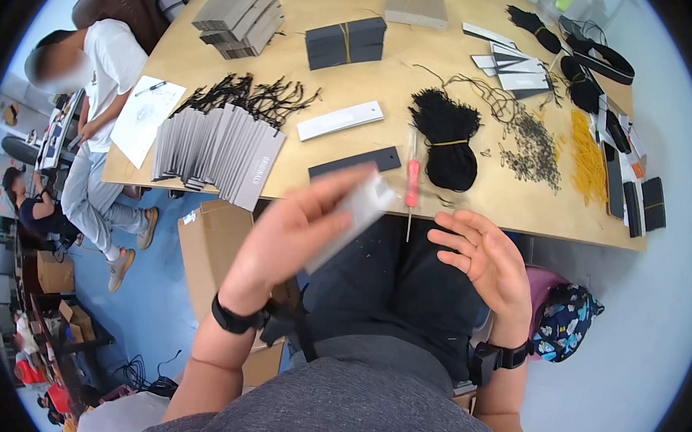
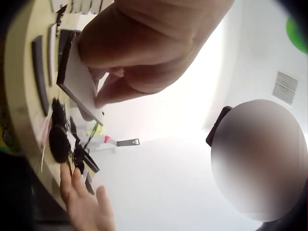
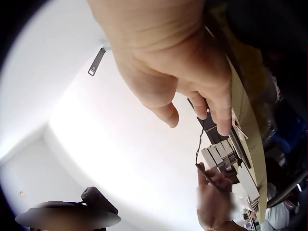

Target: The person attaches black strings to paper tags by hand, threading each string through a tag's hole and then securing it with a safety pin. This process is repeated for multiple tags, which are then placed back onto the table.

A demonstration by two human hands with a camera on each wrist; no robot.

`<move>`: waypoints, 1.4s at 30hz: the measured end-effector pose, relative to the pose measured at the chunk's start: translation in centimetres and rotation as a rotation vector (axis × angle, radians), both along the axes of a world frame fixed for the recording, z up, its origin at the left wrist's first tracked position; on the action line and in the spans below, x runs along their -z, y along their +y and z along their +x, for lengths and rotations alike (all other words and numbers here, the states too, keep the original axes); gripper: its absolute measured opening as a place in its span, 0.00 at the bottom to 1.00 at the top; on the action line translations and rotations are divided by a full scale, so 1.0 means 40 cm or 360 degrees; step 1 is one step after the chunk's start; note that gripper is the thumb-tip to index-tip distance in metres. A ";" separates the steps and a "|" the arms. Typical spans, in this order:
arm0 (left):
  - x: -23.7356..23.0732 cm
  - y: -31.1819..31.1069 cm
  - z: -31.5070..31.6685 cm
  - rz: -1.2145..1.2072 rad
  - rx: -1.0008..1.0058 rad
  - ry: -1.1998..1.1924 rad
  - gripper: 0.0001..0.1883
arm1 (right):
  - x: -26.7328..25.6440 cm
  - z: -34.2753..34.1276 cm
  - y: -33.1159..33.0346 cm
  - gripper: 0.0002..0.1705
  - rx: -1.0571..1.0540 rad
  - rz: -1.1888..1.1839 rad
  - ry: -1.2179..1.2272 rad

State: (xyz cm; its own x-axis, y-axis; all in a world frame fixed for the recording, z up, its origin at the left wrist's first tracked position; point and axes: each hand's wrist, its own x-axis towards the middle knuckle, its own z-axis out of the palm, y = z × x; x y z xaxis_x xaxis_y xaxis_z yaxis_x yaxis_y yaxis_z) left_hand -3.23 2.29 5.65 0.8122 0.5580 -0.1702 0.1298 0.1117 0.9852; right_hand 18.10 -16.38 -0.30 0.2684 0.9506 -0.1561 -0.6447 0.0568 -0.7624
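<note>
My left hand (image 1: 294, 229) pinches a grey-white stack of tags (image 1: 354, 220), blurred in the head view, above the table's front edge. In the left wrist view the flat stack (image 2: 79, 79) lies between thumb and fingers. A thin dark cord trails from the held piece in the right wrist view. My right hand (image 1: 482, 264) hovers over the lap at the edge, fingers apart and slightly bent, holding nothing. Between the hands, a red-handled screwdriver (image 1: 412, 184) lies on the table, its tip past the edge. A dark tag (image 1: 355, 163) and a white tag (image 1: 341, 121) lie beyond.
Corded grey tags (image 1: 219, 149) fan out at left. Black cord bundle (image 1: 449, 147), metal pins (image 1: 531, 148) and yellow cords (image 1: 587, 159) lie to the right. Banded dark stack (image 1: 345, 43) and grey stacks (image 1: 239, 15) stand at the back. A person (image 1: 109, 67) sits at left.
</note>
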 end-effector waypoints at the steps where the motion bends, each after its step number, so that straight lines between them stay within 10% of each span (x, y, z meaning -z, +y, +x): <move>1: 0.004 0.034 0.009 0.0055 -0.0124 -0.0099 0.28 | 0.000 -0.002 -0.001 0.25 -0.0050 0.0012 -0.0013; 6: -0.033 0.188 0.020 0.1027 -0.0671 -0.0023 0.28 | 0.016 -0.020 -0.016 0.21 -0.0255 0.0029 -0.0101; 13: 0.129 0.201 -0.067 0.1788 -0.0653 0.0711 0.30 | 0.008 -0.027 -0.014 0.16 -0.0150 -0.0237 -0.0443; 16: 0.174 0.185 -0.054 0.1926 -0.0835 0.0985 0.30 | -0.007 -0.034 0.021 0.12 0.0154 -0.0311 -0.0790; 18: 0.190 0.186 -0.050 0.1916 -0.0873 0.0989 0.30 | -0.018 -0.029 0.054 0.09 0.0563 -0.0250 -0.1911; 23: 0.143 0.120 -0.025 0.2188 -0.1080 0.0877 0.28 | 0.008 -0.008 0.115 0.08 0.0932 -0.0295 -0.2469; 42: 0.131 -0.116 0.111 0.0513 -0.0040 -0.0191 0.13 | 0.043 0.021 0.145 0.09 0.1148 -0.0221 -0.2730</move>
State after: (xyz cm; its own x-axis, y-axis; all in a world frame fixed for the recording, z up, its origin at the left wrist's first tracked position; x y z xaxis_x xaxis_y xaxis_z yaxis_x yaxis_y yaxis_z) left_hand 1.23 -2.35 0.41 0.8012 0.5875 0.1137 0.0122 -0.2060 0.9785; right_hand 18.92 -10.56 -2.03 0.4909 0.6022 0.6296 0.8511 -0.1771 -0.4942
